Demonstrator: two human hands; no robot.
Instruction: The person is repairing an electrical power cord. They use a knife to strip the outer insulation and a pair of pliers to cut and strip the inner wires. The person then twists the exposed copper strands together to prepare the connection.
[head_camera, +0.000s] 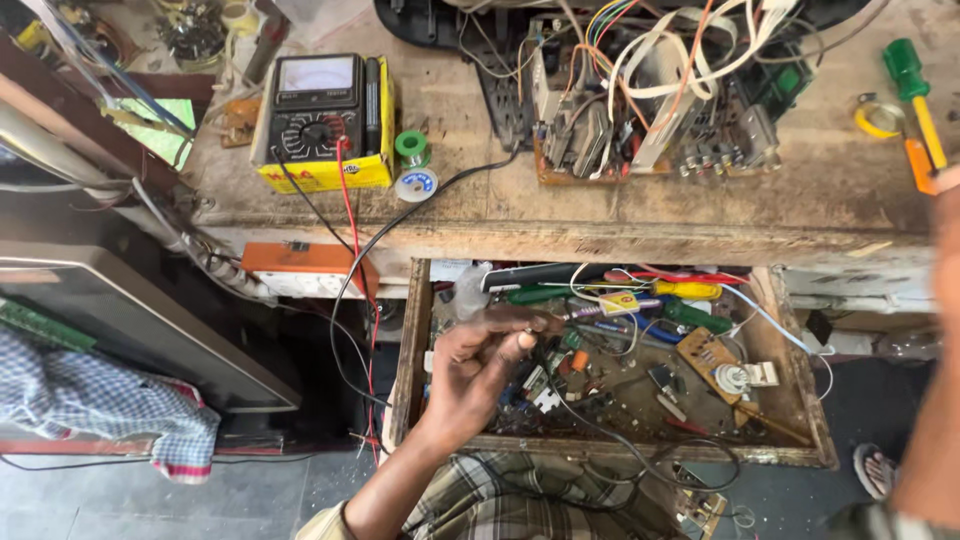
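The left hand (478, 362) is raised over an open wooden drawer (415, 350), its fingers (520, 322) curled and pinched on a small, dark part (548, 325) that is too small to identify. A thin black wire (590, 420) hangs from about that point and loops down over the drawer's front edge. Inside the drawer lie a green-handled screwdriver (535, 295), a yellow-handled screwdriver (685, 290), a small tan circuit board (712, 358) and mixed loose parts. Of the right arm only a blurred forearm (935, 400) shows at the frame's right edge; its hand lies out of frame. Above the drawer, on a worn wooden bench (480, 200), a black analogue multimeter in a yellow box (322, 122) stands to the left, with its red and black leads (350, 215) trailing downward, two solder spools (412, 165) just beside it, and an opened chassis of tangled wires (650, 90) to the right.
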